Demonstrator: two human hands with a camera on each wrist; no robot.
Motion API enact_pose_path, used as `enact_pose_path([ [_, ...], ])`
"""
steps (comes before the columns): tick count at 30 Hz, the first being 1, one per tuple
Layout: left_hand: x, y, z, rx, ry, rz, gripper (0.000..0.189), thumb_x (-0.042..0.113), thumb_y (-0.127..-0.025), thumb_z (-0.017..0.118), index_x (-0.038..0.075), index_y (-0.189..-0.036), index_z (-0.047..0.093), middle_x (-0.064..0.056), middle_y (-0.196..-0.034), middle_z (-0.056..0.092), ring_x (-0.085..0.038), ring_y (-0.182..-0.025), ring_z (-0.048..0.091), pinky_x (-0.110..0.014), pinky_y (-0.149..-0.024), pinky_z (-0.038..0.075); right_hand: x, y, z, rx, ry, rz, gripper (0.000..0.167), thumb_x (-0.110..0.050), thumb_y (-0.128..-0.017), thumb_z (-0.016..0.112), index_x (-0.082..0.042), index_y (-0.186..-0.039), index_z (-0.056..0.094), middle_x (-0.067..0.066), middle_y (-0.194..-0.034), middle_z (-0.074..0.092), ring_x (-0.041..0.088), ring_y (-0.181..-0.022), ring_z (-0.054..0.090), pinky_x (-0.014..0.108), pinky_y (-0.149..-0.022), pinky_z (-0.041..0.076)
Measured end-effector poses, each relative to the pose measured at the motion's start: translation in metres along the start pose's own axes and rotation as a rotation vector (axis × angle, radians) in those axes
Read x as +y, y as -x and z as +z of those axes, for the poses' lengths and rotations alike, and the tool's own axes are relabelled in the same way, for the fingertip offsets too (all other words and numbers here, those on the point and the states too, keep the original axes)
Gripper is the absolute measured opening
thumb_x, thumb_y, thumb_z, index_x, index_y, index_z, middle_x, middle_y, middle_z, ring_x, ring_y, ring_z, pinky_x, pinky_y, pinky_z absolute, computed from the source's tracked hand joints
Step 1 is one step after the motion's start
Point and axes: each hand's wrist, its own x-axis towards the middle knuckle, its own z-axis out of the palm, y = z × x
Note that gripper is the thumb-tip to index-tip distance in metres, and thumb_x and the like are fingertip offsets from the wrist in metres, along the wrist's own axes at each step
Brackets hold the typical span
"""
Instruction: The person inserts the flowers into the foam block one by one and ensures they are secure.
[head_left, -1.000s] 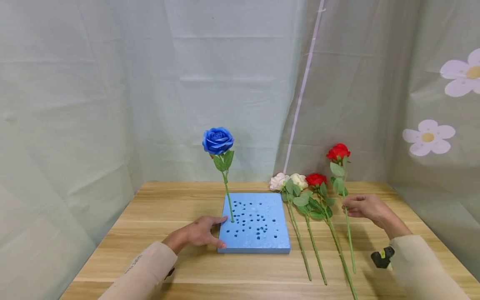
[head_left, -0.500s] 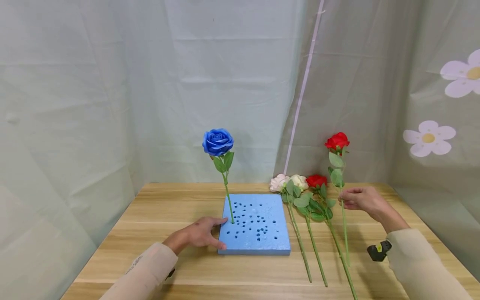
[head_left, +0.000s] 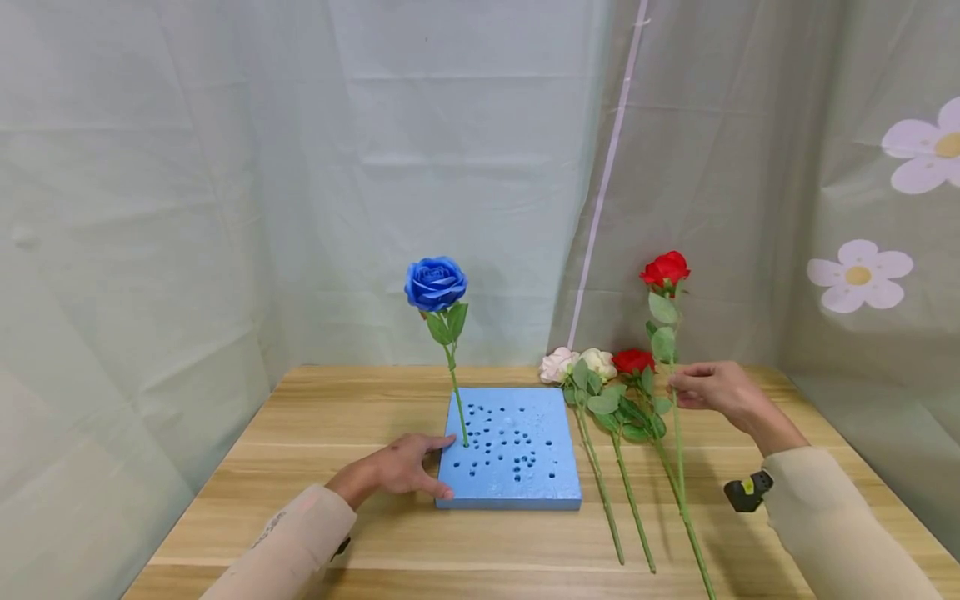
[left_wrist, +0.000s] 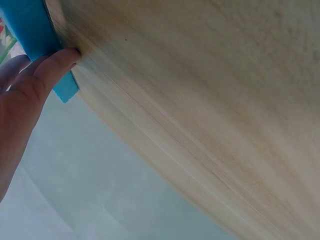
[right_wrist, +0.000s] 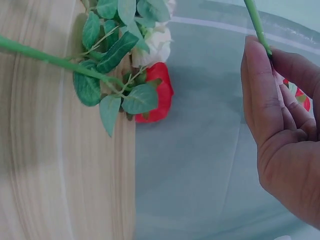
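My right hand (head_left: 716, 392) pinches the stem of a red rose (head_left: 665, 268), bloom up, above the table's right side. In the right wrist view, thumb and fingertips meet on its green stem (right_wrist: 256, 22). My left hand (head_left: 401, 465) rests against the left edge of a blue foam block (head_left: 495, 487) full of small holes, thumb spread from the fingers. In the left wrist view its fingers (left_wrist: 57, 65) touch the block's side. A blue rose (head_left: 436, 283) stands in a hole near the block's left edge, leaning slightly left.
To the block's right lie a pale pink rose (head_left: 558, 365), a cream rose (head_left: 597, 363) and a second red rose (head_left: 632, 361), stems toward me. The wooden table (head_left: 360, 550) is enclosed by pale curtains (head_left: 480, 167) behind and at the sides.
My right hand has risen and moved left with the red rose, whose lower stem now overlaps the lying red rose's stem in view. My left hand stays at the block.
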Motion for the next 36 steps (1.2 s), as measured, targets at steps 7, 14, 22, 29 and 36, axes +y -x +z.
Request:
enact_pose_path([
  [7,0.0,-0.001,0.0,-0.001,-0.006,-0.005,0.095,0.036,-0.077,0.087,-0.004,-0.149,0.04,-0.023,-0.152,0.041,-0.037,-0.142,0.036,-0.054,-0.114,0.031,-0.011,-0.002,0.005,0.003,0.01,-0.008,0.04,-0.014,-0.102,0.058,0.02,-0.123,0.054,0.002,-0.092,0.07,0.01,-0.081,0.069,0.028,-0.077,0.06],
  [14,-0.001,-0.001,0.0,0.001,-0.01,-0.007,0.096,0.037,-0.077,0.087,-0.004,-0.149,0.04,-0.023,-0.153,0.04,-0.038,-0.142,0.035,-0.054,-0.114,0.031,-0.02,-0.006,0.011,-0.008,-0.022,-0.017,0.04,-0.014,-0.101,0.06,0.019,-0.124,0.054,0.003,-0.092,0.069,0.012,-0.079,0.069,0.027,-0.076,0.06],
  [22,-0.002,0.0,0.0,0.005,-0.008,-0.005,0.096,0.037,-0.077,0.087,-0.004,-0.149,0.04,-0.024,-0.152,0.04,-0.038,-0.142,0.035,-0.054,-0.114,0.031,-0.033,-0.012,0.019,-0.008,-0.014,-0.033,0.042,-0.017,-0.101,0.062,0.016,-0.125,0.054,0.004,-0.097,0.067,0.013,-0.082,0.068,0.032,-0.081,0.059],
  [29,-0.002,0.0,0.0,0.005,-0.006,-0.015,0.096,0.038,-0.077,0.087,-0.002,-0.15,0.04,-0.023,-0.153,0.04,-0.037,-0.142,0.035,-0.054,-0.114,0.031,-0.045,-0.017,0.029,0.004,-0.009,-0.037,0.043,-0.019,-0.101,0.062,0.014,-0.127,0.055,0.013,-0.106,0.065,0.02,-0.087,0.069,0.029,-0.078,0.06],
  [36,-0.002,-0.001,0.0,0.004,-0.012,-0.002,0.095,0.037,-0.077,0.087,-0.003,-0.149,0.04,-0.024,-0.152,0.041,-0.038,-0.142,0.036,-0.054,-0.114,0.031,-0.055,-0.02,0.036,-0.008,-0.008,-0.067,0.037,-0.017,-0.101,0.061,0.013,-0.123,0.057,0.01,-0.095,0.063,0.02,-0.086,0.065,0.031,-0.079,0.06],
])
